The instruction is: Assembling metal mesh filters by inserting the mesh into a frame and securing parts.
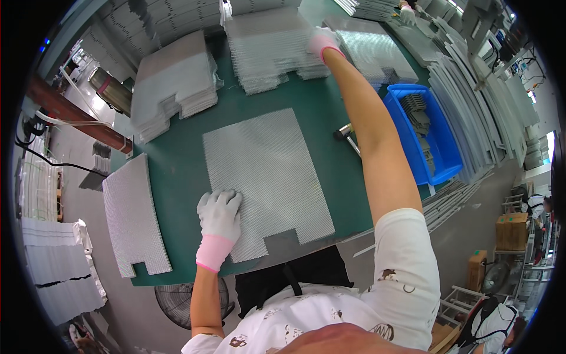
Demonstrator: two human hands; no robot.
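A grey metal mesh sheet with a notch in its near edge lies in front of me on the green table. My left hand, in a white glove with a pink cuff, rests on its left edge, fingers laid out flat. Stretched far forward, my gloved right hand is at the right side of a stack of mesh sheets; its fingers are too small and hidden to read. Close by on its right is another stack of shiny sheets.
Another notched sheet lies at the table's left edge, below a far-left stack. A hammer lies partly under my right arm. The blue bin holds grey pieces. Long panels lean beyond it. Another person's gloved hand shows at the top.
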